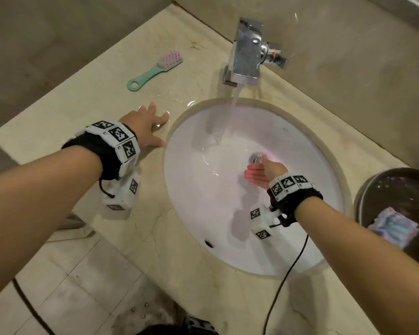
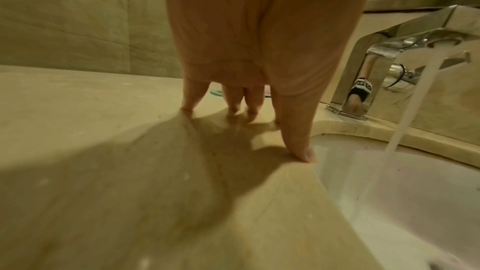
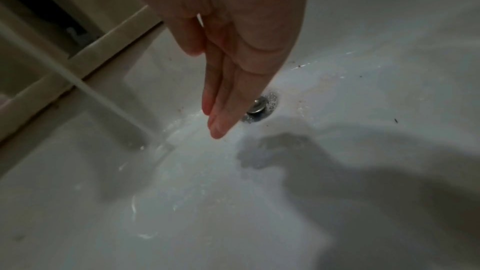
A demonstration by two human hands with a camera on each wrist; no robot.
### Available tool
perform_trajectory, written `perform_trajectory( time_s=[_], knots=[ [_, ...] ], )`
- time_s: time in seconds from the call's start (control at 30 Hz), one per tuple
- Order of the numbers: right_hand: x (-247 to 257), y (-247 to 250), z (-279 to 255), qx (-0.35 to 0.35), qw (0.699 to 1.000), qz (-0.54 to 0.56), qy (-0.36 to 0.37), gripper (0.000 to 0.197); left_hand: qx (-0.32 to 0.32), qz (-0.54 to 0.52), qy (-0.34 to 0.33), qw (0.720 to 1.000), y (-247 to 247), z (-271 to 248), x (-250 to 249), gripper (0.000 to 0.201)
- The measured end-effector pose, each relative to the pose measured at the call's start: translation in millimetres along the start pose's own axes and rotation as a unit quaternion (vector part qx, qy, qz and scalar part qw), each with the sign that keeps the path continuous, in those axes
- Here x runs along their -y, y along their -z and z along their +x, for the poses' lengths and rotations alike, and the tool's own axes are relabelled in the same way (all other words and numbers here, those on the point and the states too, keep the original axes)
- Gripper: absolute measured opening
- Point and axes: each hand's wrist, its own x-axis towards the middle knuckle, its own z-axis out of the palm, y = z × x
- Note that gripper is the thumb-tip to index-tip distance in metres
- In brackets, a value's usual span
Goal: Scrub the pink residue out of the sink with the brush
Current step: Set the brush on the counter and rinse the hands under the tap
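Observation:
The green-handled brush (image 1: 155, 70) with pink bristles lies alone on the counter at the back left, bristles up. My left hand (image 1: 146, 125) rests flat on the counter beside the sink rim, fingers spread; in the left wrist view its fingertips (image 2: 303, 151) press the stone at the basin edge. My right hand (image 1: 260, 174) hangs inside the white sink (image 1: 194, 194), fingers straight and together, holding nothing, just in front of the metal drain (image 1: 256, 158). The right wrist view shows those fingers (image 3: 223, 106) above the wet basin (image 3: 363, 38). Faint pink tint shows on the sink wall.
The chrome faucet (image 1: 248, 53) runs a stream of water (image 1: 230, 114) into the basin left of my right hand. A dark round bin (image 1: 373, 189) holding a bluish cloth (image 1: 394, 226) stands at the right. A black cable (image 1: 286, 274) trails over the front rim.

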Motion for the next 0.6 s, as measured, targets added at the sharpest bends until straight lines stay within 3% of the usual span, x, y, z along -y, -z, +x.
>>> perform_trajectory(
  time_s=[0.07, 0.17, 0.27, 0.4, 0.47, 0.53, 0.6],
  knots=[
    [0, 4, -6, 0.0, 0.994, 0.104, 0.011, 0.059, 0.0, 0.021, 0.0, 1.0, 5, -2, -5, 0.077],
    [3, 2, -23, 0.056, 0.973, 0.223, 0.01, 0.061, 0.0, 0.039, 0.013, 0.999, 13, -8, -12, 0.071],
    [6, -4, -39, 0.104, 0.959, 0.263, 0.025, 0.062, -0.028, 0.036, 0.023, 0.999, 31, -9, -25, 0.044],
    [14, -2, -47, 0.071, 0.962, 0.261, 0.035, 0.063, -0.12, -0.191, 0.015, 0.974, 43, 6, -53, 0.024],
    [15, 8, -52, 0.028, 0.957, 0.286, 0.039, 0.062, -0.067, -0.388, 0.004, 0.919, 42, 16, -78, 0.019],
    [15, 21, -58, -0.003, 0.945, 0.323, 0.055, 0.061, 0.053, -0.589, 0.041, 0.805, 37, 26, -102, 0.028],
    [13, 28, -61, -0.028, 0.935, 0.347, 0.067, 0.06, 0.136, -0.683, 0.073, 0.714, 29, 33, -115, 0.03]
  ],
)
